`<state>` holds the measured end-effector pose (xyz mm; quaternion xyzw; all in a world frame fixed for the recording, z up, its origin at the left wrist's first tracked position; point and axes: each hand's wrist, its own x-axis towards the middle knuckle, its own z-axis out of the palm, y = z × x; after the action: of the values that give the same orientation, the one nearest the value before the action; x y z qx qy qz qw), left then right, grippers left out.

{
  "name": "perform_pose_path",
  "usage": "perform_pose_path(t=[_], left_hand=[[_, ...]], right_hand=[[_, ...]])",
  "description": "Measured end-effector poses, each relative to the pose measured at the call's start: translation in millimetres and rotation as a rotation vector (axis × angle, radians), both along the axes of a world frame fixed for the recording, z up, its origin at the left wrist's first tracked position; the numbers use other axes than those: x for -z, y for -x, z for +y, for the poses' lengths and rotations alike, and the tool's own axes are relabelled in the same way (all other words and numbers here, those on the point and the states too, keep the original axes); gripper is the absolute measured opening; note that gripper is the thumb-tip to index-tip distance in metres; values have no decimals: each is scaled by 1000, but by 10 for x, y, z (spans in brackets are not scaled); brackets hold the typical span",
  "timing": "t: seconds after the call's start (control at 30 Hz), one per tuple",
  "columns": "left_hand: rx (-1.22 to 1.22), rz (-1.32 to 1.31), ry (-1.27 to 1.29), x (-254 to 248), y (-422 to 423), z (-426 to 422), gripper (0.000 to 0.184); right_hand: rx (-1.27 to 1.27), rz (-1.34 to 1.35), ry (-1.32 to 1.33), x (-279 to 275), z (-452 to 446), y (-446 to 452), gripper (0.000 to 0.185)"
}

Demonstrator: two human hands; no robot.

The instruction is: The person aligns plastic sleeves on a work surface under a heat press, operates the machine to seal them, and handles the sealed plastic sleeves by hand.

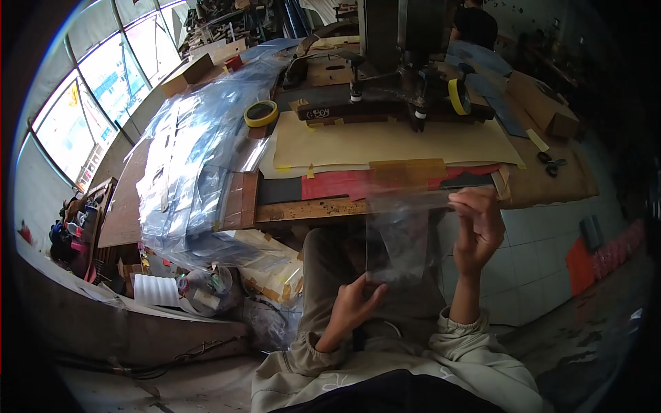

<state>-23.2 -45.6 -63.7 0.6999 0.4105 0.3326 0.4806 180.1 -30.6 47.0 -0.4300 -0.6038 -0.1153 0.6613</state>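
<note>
A transparent plastic sheet (403, 241), possibly a pouch, hangs over my lap in front of the bench edge. My right hand (480, 227) pinches its upper right corner between thumb and fingers. Down at the lower left corner, my left hand (354, 308) has its thumb and fingers closed on the plastic. Just beyond the sheet's top edge lies an amber translucent strip (407, 172) over red material (334, 184). A press (396, 110) with a dark horizontal bar stands over a cream board (385, 143) behind it.
A large pile of transparent plastic sheets (200, 138) covers the bench's left side. One yellow tape roll (261, 114) lies on the bench; another (458, 97) hangs by the press. Scissors (551, 162) and a cardboard box (540, 103) are at right. A person (475, 26) is behind.
</note>
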Motion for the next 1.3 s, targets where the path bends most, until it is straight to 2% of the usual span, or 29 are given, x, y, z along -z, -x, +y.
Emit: perform_pose_path(t=[0.07,0.2,0.3,0.37,0.4,0.5,0.6,0.7,0.8,0.9,1.0,1.2,1.3], left_hand=[[-1,0,-72,48,10,-8,19],[215,29,-186,-189,150,-68,17],[357,43,-237,-440,243,-125,18],[407,-13,-208,-508,257,-116,20],[422,-35,-183,-513,239,-59,20],[400,-65,-89,-462,152,194,23],[267,-84,49,-371,86,349,28],[219,-159,36,-294,94,312,28],[219,-145,59,-161,95,287,26],[217,-104,70,-189,92,280,26],[207,-129,52,-140,66,272,25],[231,-80,78,-222,61,264,25],[251,-63,146,-245,59,248,20]], right_hand=[[-7,-20,-107,-14,-19,-35,6],[27,151,-316,-204,-67,23,10],[86,357,-105,-474,21,101,10],[-7,208,53,-556,395,26,12],[-2,105,222,-544,601,-33,10],[-31,-135,570,-200,1317,-168,6],[280,-424,789,140,1723,-179,4],[354,-741,551,352,1871,-271,16],[255,-720,438,405,1858,-244,22],[248,-816,287,491,1962,-265,25],[313,-880,395,597,1963,-249,27],[390,-966,493,511,1941,-209,18],[336,-876,420,515,1920,-183,15]])
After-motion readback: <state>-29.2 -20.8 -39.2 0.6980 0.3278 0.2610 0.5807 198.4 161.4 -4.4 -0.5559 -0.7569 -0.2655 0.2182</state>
